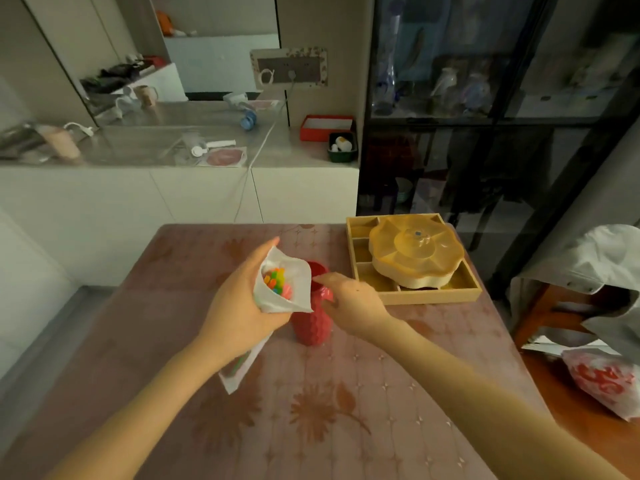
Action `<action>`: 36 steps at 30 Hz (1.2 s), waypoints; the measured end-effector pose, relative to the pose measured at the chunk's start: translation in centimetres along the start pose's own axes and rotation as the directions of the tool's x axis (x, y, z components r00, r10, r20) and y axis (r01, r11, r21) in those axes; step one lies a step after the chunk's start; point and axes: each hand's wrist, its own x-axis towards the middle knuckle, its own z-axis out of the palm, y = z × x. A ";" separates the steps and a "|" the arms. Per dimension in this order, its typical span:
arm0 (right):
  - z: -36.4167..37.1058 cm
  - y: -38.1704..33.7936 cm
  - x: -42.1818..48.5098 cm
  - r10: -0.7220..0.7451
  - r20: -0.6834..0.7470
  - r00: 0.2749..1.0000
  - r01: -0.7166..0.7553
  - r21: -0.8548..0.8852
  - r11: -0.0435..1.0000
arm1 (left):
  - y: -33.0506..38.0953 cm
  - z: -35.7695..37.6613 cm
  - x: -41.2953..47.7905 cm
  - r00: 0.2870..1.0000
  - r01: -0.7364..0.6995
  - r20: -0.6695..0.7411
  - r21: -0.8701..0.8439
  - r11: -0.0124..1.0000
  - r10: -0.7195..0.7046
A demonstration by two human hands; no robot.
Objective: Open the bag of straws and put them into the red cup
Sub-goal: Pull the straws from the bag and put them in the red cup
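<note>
My left hand (pixel 239 303) grips a clear plastic bag of straws (pixel 284 289) around its upper part, holding it upright just left of the red cup (pixel 313 323). The bag's mouth gapes open and the coloured straw ends (pixel 275 280) show inside. Its lower end hangs below my hand toward the table. The red cup stands upright on the table, partly hidden by the bag and my right hand. My right hand (pixel 349 303) reaches in at the cup's rim, thumb and forefinger pointing at the bag's edge; whether they pinch it I cannot tell.
A wooden compartment tray (pixel 467 289) with a yellow lidded dish (pixel 415 254) sits at the table's far right. A chair with grey cloth (pixel 595 265) and a red-printed plastic bag (pixel 606 382) stand to the right. A white counter runs behind the table.
</note>
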 end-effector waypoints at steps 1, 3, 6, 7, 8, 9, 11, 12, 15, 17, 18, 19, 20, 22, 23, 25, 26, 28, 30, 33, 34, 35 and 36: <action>1.0 0.0 0.9 -0.016 0.028 0.999 0.018 -0.063 0.998 | -0.3 -0.2 0.3 1.000 -0.006 0.000 0.050 0.999 0.006; 2.6 0.0 2.3 -0.024 0.084 0.996 0.041 -0.206 0.978 | -1.1 -0.4 0.8 1.000 -0.027 -0.005 0.129 0.991 0.028; 3.3 0.5 3.1 -0.046 0.100 0.994 0.075 -0.309 0.948 | -2.3 -0.3 1.3 1.000 -0.028 0.017 0.200 0.979 0.025; 3.3 0.8 3.1 -0.062 0.093 0.994 0.088 -0.306 0.948 | -2.5 -0.2 1.4 0.999 -0.030 0.027 0.211 0.977 0.025; 3.2 1.0 2.9 -0.077 0.084 0.994 0.098 -0.296 0.950 | -2.8 -0.1 1.4 0.999 -0.033 0.036 0.214 0.976 0.026; 3.0 1.3 2.5 -0.093 0.066 0.994 0.108 -0.278 0.954 | -2.8 0.0 1.5 0.999 -0.040 0.044 0.212 0.976 0.031; 2.5 1.8 1.0 -0.138 0.001 0.990 0.135 -0.226 0.965 | -2.9 0.2 1.6 0.997 -0.057 0.061 0.203 0.977 0.045; 2.1 2.0 0.1 -0.156 -0.028 0.987 0.146 -0.219 0.965 | -2.8 0.3 1.7 0.996 -0.069 0.072 0.202 0.977 0.056; 1.3 3.0 -2.9 -0.162 -0.085 0.983 0.138 -0.236 0.962 | -2.4 0.7 1.8 0.990 -0.129 0.094 0.234 0.964 0.109; 1.3 3.6 -4.5 -0.169 -0.078 0.983 0.142 -0.271 0.952 | -2.0 1.1 1.9 0.983 -0.176 0.102 0.272 0.946 0.154; 1.3 3.9 -5.1 -0.162 -0.067 0.985 0.138 -0.275 0.952 | -1.8 1.3 1.9 0.978 -0.201 0.108 0.290 0.936 0.176; 1.4 4.2 -5.7 -0.155 -0.061 0.986 0.132 -0.278 0.951 | -1.6 1.5 1.9 0.973 -0.225 0.118 0.304 0.926 0.198; 1.5 4.5 -6.2 -0.147 -0.060 0.987 0.124 -0.284 0.951 | -1.5 1.7 2.0 0.967 -0.249 0.129 0.314 0.916 0.219; 1.9 5.0 -7.0 -0.118 -0.038 0.992 0.102 -0.285 0.953 | -1.5 2.1 2.1 0.956 -0.291 0.140 0.338 0.895 0.258; 2.1 5.2 -7.3 -0.107 -0.031 0.994 0.094 -0.280 0.955 | -1.5 2.3 2.2 0.950 -0.310 0.147 0.349 0.884 0.275; 2.3 5.4 -7.8 -0.105 -0.050 0.993 0.088 -0.266 0.960 | -1.5 2.5 2.3 0.938 -0.346 0.165 0.365 0.864 0.305; 2.1 5.3 -8.0 -0.100 -0.063 0.993 0.081 -0.250 0.965 | -1.4 2.5 2.3 0.933 -0.359 0.170 0.369 0.857 0.318; 1.4 4.8 -8.2 -0.061 -0.126 0.990 0.036 -0.194 0.980 | -1.1 2.5 2.6 0.923 -0.385 0.173 0.382 0.840 0.345; 0.1 3.4 -8.4 0.027 -0.326 0.945 -0.039 -0.030 0.999 | -0.8 2.5 3.0 0.904 -0.428 0.189 0.414 0.803 0.384; -2.6 0.4 -7.9 0.258 -0.486 0.835 -0.031 0.426 0.904 | 0.0 2.7 3.8 0.865 -0.501 0.249 0.490 0.714 0.436; -3.3 -0.5 -7.6 0.277 -0.473 0.836 0.002 0.507 0.862 | 0.4 2.8 4.0 0.852 -0.522 0.268 0.510 0.684 0.450; -3.8 -1.3 -7.3 0.280 -0.452 0.847 0.017 0.549 0.836 | 0.9 2.9 4.3 0.840 -0.538 0.274 0.520 0.663 0.467; -4.1 -1.8 -6.9 0.285 -0.423 0.860 0.013 0.576 0.817 | 1.4 2.9 4.5 0.832 -0.550 0.271 0.517 0.656 0.484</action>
